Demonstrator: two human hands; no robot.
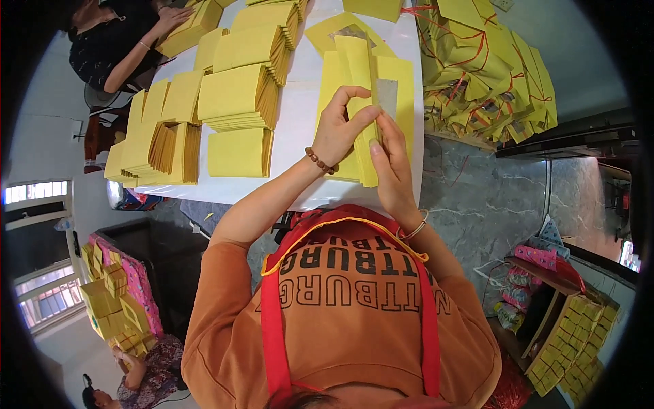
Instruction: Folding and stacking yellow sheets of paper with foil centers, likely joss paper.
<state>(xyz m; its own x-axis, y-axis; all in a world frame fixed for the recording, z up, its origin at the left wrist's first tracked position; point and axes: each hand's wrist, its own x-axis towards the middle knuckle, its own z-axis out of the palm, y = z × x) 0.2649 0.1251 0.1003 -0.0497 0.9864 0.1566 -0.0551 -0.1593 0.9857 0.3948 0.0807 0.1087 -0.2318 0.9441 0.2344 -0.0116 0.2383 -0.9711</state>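
A folded strip of yellow paper (353, 60) stands lengthwise in front of me on the white table. My left hand (346, 123), with a beaded bracelet at its wrist, curls over the strip's left side, its thumb across the top. On the right edge, my right hand (394, 160) pinches the paper between thumb and fingers; a bangle circles that wrist. The two hands nearly meet at the fold. Under the strip lie flat yellow sheets (403, 78), one showing a silvery grey patch (387, 95).
Stacks of folded yellow paper (235, 92) fill the table's left side. At the far left, another person's hand (173, 19) touches a yellow stack. Yellow bundles tied with red string (487, 68) pile up right of the white table (300, 153). A second person (146, 368) sits lower left near more yellow bundles.
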